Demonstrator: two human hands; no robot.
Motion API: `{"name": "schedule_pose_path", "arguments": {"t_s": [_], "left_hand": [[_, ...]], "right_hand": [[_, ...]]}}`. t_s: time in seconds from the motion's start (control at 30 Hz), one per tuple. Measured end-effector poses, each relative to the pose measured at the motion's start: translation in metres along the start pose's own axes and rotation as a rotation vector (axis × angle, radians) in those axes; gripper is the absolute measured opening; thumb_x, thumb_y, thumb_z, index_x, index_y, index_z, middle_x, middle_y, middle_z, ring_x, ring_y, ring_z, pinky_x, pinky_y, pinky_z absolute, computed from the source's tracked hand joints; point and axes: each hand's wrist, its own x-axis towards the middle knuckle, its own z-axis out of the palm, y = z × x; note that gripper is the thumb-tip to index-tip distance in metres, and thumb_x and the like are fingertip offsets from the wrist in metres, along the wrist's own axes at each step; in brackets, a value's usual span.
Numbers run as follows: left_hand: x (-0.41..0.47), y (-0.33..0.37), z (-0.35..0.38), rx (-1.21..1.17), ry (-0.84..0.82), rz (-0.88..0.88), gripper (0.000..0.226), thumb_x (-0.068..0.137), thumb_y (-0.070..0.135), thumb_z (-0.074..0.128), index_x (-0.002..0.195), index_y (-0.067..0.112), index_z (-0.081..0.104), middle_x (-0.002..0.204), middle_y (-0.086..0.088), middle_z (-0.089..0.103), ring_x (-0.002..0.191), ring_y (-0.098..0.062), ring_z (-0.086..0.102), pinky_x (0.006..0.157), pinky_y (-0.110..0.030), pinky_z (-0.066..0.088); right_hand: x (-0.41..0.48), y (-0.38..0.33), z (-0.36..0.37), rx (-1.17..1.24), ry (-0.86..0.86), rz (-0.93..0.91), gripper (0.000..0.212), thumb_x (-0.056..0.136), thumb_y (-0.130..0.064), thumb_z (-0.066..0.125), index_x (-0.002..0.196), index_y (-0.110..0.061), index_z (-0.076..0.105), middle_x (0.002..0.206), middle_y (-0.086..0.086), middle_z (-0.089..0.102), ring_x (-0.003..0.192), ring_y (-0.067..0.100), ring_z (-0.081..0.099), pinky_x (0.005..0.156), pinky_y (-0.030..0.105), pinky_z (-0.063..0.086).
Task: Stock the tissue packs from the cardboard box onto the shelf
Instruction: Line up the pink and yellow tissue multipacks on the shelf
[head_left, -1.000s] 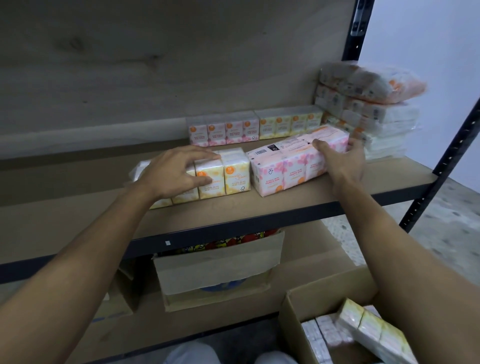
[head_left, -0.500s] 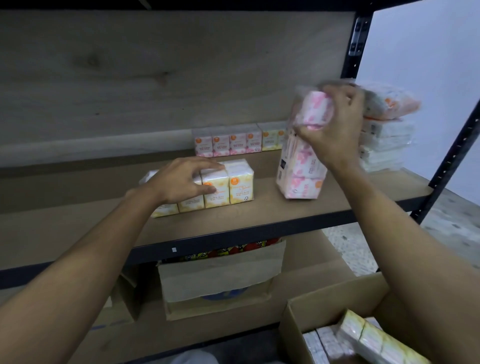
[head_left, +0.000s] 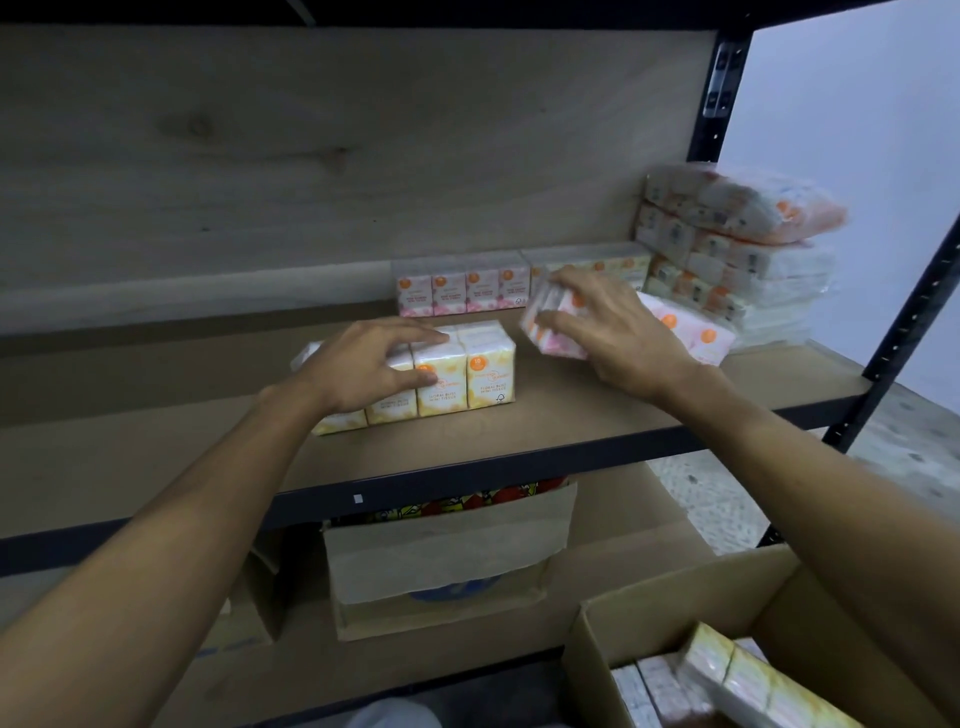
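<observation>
Tissue packs: the right hand (head_left: 613, 332) clamps a pink pack (head_left: 696, 332), long axis toward the shelf's (head_left: 571, 415) right end. The left hand (head_left: 374, 364) grips a yellow pack (head_left: 467, 374) nearer the front edge.

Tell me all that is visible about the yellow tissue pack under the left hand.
The yellow tissue pack is a row of small packets wrapped together in clear, shiny film, printed pale yellow with orange round marks and "floral bliss mini tissue". It stands upright on the wooden shelf, near the front edge. The left hand lies on its top and front, covering its left part.
</observation>
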Motion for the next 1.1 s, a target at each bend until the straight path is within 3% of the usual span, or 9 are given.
{"name": "schedule_pose_path", "arguments": {"t_s": [0.13,0.3,0.43,0.63,0.83,0.97,1.1], "left_hand": [[0.000,0.001,0.002,-0.016,0.018,-0.017,0.053,0.087,0.048,0.062,0.136,0.038,0.048,0.145,0.012,0.045,0.133,-0.010,0.039,0.108,-0.044,0.034],[-0.002,0.003,0.002,-0.011,0.039,-0.014,0.052,0.087,0.047,0.063,0.135,0.038,0.049,0.144,0.013,0.047,0.132,-0.010,0.040,0.108,-0.047,0.035],[-0.002,0.005,0.003,-0.004,0.058,-0.025,0.051,0.087,0.044,0.064,0.135,0.038,0.050,0.144,0.013,0.047,0.132,-0.011,0.041,0.106,-0.044,0.036],[-0.003,0.007,0.002,-0.006,0.053,-0.026,0.051,0.087,0.044,0.064,0.135,0.038,0.050,0.144,0.012,0.047,0.132,-0.012,0.041,0.107,-0.046,0.036],[-0.005,0.009,0.003,0.026,0.055,-0.016,0.057,0.085,0.050,0.063,0.138,0.039,0.046,0.146,0.012,0.045,0.134,-0.012,0.041,0.107,-0.043,0.036],[-0.005,0.008,0.006,0.093,0.078,0.003,0.058,0.086,0.053,0.061,0.139,0.039,0.044,0.146,0.012,0.045,0.135,-0.011,0.040,0.107,-0.041,0.034],[-0.003,0.009,0.008,0.106,0.088,0.020,0.056,0.086,0.052,0.061,0.138,0.039,0.046,0.144,0.012,0.047,0.135,-0.011,0.041,0.107,-0.040,0.035]], "right_hand": [[-0.008,-0.014,0.007,0.022,-0.104,-0.033,0.058,0.072,-0.001,0.073,0.125,-0.021,0.059,0.146,0.021,0.038,0.134,0.038,0.036,0.107,0.052,0.033],[-0.010,-0.023,0.013,0.029,-0.231,0.045,0.070,0.075,-0.004,0.067,0.135,-0.035,0.048,0.146,0.012,0.039,0.133,0.031,0.033,0.108,0.052,0.025],[-0.009,-0.020,0.008,0.066,-0.297,0.064,0.071,0.074,-0.023,0.067,0.139,-0.041,0.041,0.149,0.004,0.034,0.136,0.025,0.029,0.109,0.046,0.024],[-0.014,-0.021,0.007,0.242,-0.224,0.139,0.070,0.078,-0.042,0.068,0.141,-0.040,0.038,0.146,0.000,0.038,0.136,0.020,0.031,0.110,0.042,0.023],[-0.022,-0.013,0.009,0.352,-0.149,0.311,0.078,0.075,-0.053,0.073,0.142,-0.028,0.042,0.145,0.001,0.044,0.136,0.021,0.034,0.111,0.038,0.023],[-0.034,-0.006,0.019,0.257,-0.144,0.395,0.079,0.073,-0.072,0.055,0.140,-0.032,0.044,0.148,-0.001,0.043,0.140,0.021,0.031,0.116,0.047,0.016],[-0.038,-0.004,0.025,0.227,-0.170,0.402,0.082,0.072,-0.076,0.048,0.143,-0.036,0.037,0.152,-0.003,0.038,0.142,0.020,0.028,0.117,0.048,0.012]]}}
